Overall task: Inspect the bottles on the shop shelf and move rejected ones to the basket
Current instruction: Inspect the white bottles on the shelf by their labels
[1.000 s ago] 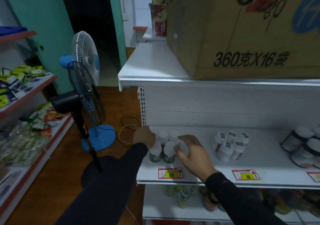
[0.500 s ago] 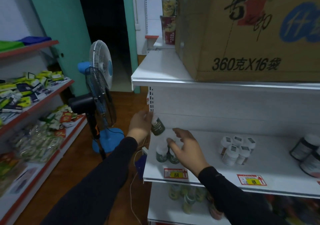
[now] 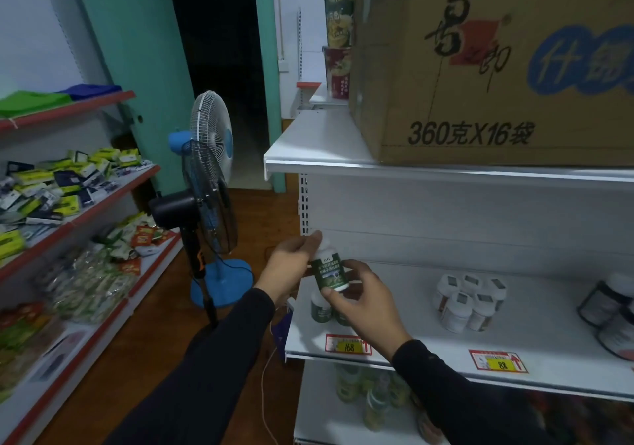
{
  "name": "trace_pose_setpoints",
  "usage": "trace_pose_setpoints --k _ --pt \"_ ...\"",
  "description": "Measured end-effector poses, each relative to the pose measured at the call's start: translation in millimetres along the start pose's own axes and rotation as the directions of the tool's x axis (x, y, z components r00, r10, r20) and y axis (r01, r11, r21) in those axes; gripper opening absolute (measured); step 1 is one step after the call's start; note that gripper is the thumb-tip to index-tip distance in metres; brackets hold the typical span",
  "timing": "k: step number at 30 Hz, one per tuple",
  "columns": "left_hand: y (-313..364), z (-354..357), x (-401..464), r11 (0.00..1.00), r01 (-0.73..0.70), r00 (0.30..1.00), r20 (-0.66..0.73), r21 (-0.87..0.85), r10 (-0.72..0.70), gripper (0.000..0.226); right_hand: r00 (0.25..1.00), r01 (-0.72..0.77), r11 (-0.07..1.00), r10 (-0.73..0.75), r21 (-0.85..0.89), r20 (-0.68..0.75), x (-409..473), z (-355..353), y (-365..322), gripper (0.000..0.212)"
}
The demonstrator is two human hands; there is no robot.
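A small bottle with a green label and white cap (image 3: pixel 330 270) is held up above the left end of the white shelf (image 3: pixel 404 321). My left hand (image 3: pixel 291 266) grips its cap end and my right hand (image 3: pixel 363 299) holds its lower part between thumb and fingers. Beneath my hands, more green-label bottles (image 3: pixel 320 309) stand on the shelf, partly hidden. A cluster of white-capped bottles (image 3: pixel 468 302) stands further right. No basket is in view.
Dark jars (image 3: pixel 614 311) sit at the shelf's right end. A big cardboard box (image 3: pixel 490 64) fills the top shelf. Two standing fans (image 3: pixel 206 184) occupy the aisle on the left, beside shelves of packets (image 3: pixel 61 184). More bottles (image 3: pixel 370 393) stand on the lower shelf.
My left hand lifted one green-label bottle off the shelf and turned it label-forward. My right hand rose from the shelf bottles and took hold of its lower part.
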State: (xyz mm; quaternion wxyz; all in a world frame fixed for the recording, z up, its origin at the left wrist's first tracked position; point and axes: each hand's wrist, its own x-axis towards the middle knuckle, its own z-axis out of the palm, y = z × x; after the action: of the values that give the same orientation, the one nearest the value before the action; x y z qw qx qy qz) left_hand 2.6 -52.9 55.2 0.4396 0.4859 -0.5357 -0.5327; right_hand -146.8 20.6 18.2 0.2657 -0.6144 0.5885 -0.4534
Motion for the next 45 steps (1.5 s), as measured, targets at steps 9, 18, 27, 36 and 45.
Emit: trace_pose_setpoints --k 9,18,27,36,45 --pt "-4 9 -10 0.957 0.137 0.987 0.118 -0.255 -0.109 0.019 0.999 0.028 0.994 -0.030 0.105 0.018 -12 -7 4 0.028" --pt "-9 16 -14 0.926 0.166 0.983 0.130 -0.339 -0.128 0.036 0.999 -0.028 0.987 0.031 0.157 -0.015 -14 -7 10 0.058" --pt "-8 13 -17 0.911 0.177 0.979 0.165 -0.372 -0.123 0.027 0.999 -0.035 0.973 0.041 0.229 -0.020 -21 -10 6 0.024" --pt "-4 19 -21 0.939 0.132 0.989 0.099 -0.317 -0.106 0.034 0.999 -0.032 0.954 0.033 0.300 0.002 -23 -9 2 0.049" --pt "-5 16 -21 0.924 0.164 0.983 0.130 -0.346 -0.126 0.034 0.999 -0.050 0.955 0.043 0.292 0.031 -26 -12 4 0.020"
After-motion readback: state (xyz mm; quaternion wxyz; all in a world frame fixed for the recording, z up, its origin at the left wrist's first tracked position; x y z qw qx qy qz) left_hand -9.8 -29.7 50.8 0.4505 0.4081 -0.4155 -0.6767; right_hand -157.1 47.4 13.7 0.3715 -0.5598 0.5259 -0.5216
